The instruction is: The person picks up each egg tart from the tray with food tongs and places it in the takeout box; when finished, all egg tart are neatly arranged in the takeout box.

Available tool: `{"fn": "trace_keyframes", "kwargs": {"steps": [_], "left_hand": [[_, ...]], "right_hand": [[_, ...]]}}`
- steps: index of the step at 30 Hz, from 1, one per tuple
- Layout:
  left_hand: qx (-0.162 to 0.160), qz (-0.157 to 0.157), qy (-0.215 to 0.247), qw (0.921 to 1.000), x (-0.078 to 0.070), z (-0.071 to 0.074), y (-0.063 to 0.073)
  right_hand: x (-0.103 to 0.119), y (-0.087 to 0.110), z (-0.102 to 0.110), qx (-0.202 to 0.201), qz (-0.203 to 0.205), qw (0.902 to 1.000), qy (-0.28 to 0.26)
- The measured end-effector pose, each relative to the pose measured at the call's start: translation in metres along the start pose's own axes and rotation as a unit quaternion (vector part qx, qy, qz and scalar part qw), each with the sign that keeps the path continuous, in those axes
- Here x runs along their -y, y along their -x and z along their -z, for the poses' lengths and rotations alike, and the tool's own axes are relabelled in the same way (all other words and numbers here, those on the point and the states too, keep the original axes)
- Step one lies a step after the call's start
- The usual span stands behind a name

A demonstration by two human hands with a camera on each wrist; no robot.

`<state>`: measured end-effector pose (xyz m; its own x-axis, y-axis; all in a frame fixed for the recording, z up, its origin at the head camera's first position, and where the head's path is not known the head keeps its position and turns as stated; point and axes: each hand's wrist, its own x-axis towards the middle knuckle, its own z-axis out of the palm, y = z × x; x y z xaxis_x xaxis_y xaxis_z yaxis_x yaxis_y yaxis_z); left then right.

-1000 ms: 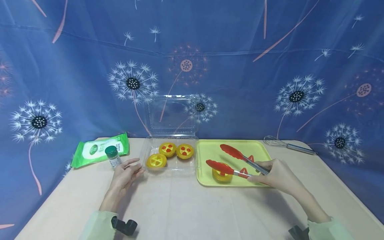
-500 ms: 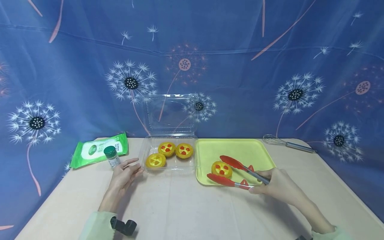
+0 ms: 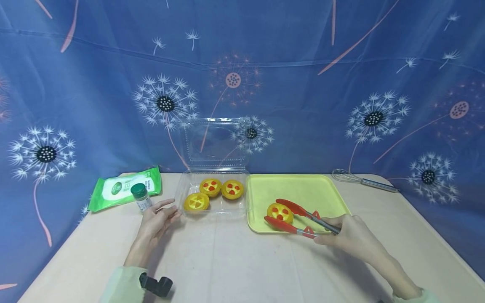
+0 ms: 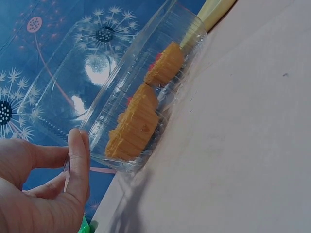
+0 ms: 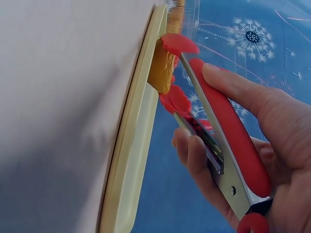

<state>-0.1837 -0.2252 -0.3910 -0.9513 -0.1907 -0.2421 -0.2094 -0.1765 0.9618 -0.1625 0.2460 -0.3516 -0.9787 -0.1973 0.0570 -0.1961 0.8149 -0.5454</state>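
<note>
The egg tart with red toppings (image 3: 280,213) lies near the front left of the yellow tray (image 3: 303,185), between the two scalloped red heads of the tongs (image 5: 228,126). From where I stand, I can't tell whether both heads press on it. The right hand (image 3: 354,236) is just to the tart's right, its thumb on one arm of the tongs and curled fingers on the other, gripping them with the heads apart.

The left hand (image 3: 156,219) is well away from that tart, off to the left. Its fingers are relaxed and slightly bent, holding nothing, the tips near the left side of the clear plastic container (image 3: 223,207); whether they touch it I can't tell. The container sits just beside the tray with its lid raised behind, and three more tarts (image 3: 210,187) are in it, two of them topped with red.

Just beyond the left hand a small green-capped jar (image 3: 142,197) stands before a green and white wipes packet (image 3: 117,188). A wire whisk (image 3: 363,182) lies at the table's (image 3: 235,261) far right, by the blue dandelion-print cloth (image 3: 288,105).
</note>
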Motion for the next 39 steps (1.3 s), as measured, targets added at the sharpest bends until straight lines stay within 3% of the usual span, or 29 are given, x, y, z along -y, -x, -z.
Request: {"fn": "trace_keyframes", "kwargs": {"steps": [17, 27, 39], "left_hand": [[0.003, -0.006, 0.010, 0.9999, -0.001, -0.001, 0.000], [0.007, -0.005, 0.014, 0.9999, 0.000, -0.001, 0.002], [0.002, -0.004, 0.010, 0.9999, -0.002, 0.000, 0.003]], "right_hand": [[-0.003, -0.005, 0.009, -0.023, -0.012, 0.9997, 0.001], [0.015, -0.015, 0.021, -0.028, -0.017, 0.9995, 0.001], [0.047, -0.030, 0.012, -0.006, -0.004, 0.9989, -0.047]]}}
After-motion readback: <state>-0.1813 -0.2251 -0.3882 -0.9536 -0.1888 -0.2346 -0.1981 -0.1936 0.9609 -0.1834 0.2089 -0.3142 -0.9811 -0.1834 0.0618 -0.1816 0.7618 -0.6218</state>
